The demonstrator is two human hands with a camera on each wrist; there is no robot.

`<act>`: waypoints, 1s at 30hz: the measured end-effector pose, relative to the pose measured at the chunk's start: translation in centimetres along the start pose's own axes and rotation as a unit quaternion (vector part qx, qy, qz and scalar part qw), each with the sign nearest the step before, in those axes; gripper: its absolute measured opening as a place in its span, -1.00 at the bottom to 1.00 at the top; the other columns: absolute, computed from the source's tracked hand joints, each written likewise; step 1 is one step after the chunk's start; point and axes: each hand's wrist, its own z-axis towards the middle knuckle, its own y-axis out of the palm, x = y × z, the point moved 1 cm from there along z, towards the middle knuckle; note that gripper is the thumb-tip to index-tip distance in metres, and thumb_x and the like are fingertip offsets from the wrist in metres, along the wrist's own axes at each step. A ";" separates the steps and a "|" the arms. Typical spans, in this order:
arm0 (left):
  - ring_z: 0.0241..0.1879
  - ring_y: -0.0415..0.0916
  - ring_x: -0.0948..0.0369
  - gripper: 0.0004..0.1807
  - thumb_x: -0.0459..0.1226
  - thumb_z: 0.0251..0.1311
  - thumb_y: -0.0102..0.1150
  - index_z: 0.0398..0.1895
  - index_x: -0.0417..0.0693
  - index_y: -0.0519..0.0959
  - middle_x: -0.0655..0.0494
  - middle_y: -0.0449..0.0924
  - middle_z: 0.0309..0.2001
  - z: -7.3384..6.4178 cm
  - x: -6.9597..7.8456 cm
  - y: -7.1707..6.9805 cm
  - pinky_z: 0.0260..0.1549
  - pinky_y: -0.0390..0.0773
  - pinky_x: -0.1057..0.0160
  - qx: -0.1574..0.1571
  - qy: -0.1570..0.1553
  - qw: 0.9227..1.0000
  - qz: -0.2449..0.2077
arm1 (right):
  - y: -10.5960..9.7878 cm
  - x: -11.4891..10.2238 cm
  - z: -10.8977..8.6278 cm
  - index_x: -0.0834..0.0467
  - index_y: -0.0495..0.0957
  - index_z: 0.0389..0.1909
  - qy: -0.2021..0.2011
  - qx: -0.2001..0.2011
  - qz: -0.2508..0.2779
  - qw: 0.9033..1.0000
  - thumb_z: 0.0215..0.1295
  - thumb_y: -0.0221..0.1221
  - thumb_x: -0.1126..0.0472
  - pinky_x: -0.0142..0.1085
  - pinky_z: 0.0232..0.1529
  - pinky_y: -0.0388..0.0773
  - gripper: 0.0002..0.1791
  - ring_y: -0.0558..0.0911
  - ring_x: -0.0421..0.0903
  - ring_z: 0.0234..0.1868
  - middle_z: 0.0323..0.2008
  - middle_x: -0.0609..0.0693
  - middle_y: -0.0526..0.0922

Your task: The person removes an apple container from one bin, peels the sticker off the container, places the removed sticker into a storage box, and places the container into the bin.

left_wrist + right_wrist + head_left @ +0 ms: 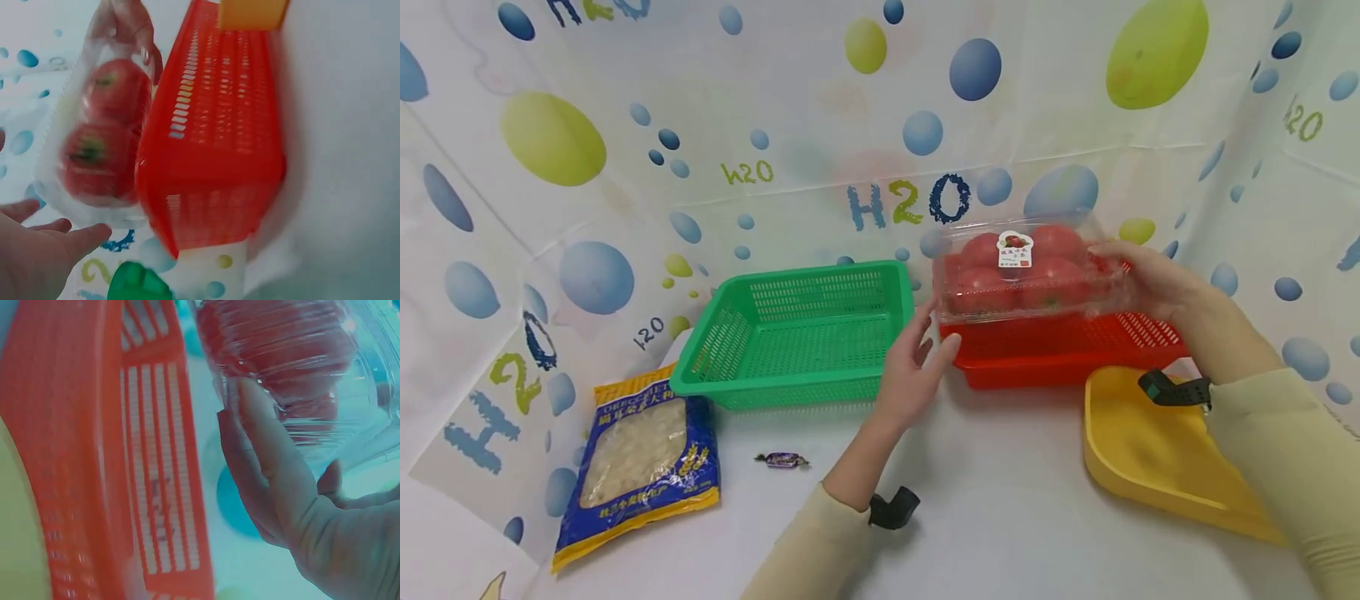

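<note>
A clear plastic box of tomatoes (pixel 1026 271) with a white label is held up over the red basket (pixel 1045 350). My right hand (pixel 1157 279) grips the right end of the box, thumb on the near side, as the right wrist view shows on the clear box (pixel 294 356). At the other end, my left hand (pixel 913 367) has its fingers spread, fingertips right at the box's left edge. Those spread fingers (pixel 81 240) also show below the box in the left wrist view. Two tomatoes (pixel 100 156) show there through the plastic.
Left of the red basket stands a green basket (pixel 805 387). A blue and yellow pasta bag (pixel 640 458) leans at the left, and a wrapped candy (pixel 782 459) lies in front. The yellow tray (pixel 1165 450) sits at the right under my right forearm. A patterned sheet (pixel 820 108) hangs behind.
</note>
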 end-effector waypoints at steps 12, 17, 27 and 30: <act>0.39 0.26 -0.09 -0.29 -0.12 0.47 -0.01 0.62 0.06 0.06 -0.08 0.14 0.51 -2.5 0.3 -5.6 0.15 0.54 -0.04 0.033 -0.070 0.987 -0.144 | 7.7 2.4 -3.6 -0.13 0.30 0.26 -0.045 -0.004 0.072 0.996 0.52 0.10 0.10 -0.19 0.02 0.64 -0.62 0.58 -0.13 0.08 0.13 -0.19 0.54; 0.45 0.15 -0.12 -0.09 0.06 0.37 0.19 0.65 0.16 -0.04 -0.09 0.03 0.55 -4.2 -0.3 -8.1 0.20 0.49 -0.05 -0.027 -0.070 0.981 -0.177 | 9.7 4.2 -4.8 -0.07 0.30 0.19 -0.050 -0.021 0.063 0.997 0.53 0.06 0.08 -0.23 0.01 0.64 -0.70 0.60 -0.11 0.05 0.17 -0.07 0.42; 0.49 0.02 -0.20 -0.04 -0.01 0.35 0.22 0.66 0.21 -0.13 -0.17 -0.03 0.57 -7.8 -0.9 -11.5 0.16 0.53 0.07 -0.094 -0.074 0.970 -0.214 | 12.6 7.3 -7.0 -0.14 -0.03 0.52 -0.074 -0.057 -0.046 0.995 0.57 -0.02 0.01 -0.12 0.12 0.57 -0.38 0.37 -0.01 0.26 0.37 0.07 0.16; 0.49 -0.01 -0.22 -0.05 -0.06 0.35 0.21 0.66 0.24 -0.13 -0.18 -0.06 0.58 -9.0 -0.9 -12.1 0.17 0.52 0.04 -0.107 -0.081 0.969 -0.208 | 13.1 8.0 -7.7 -0.04 -0.10 0.52 -0.053 -0.045 -0.064 0.996 0.58 -0.05 -0.07 -0.09 0.11 0.58 -0.34 0.40 0.02 0.23 0.36 0.13 0.16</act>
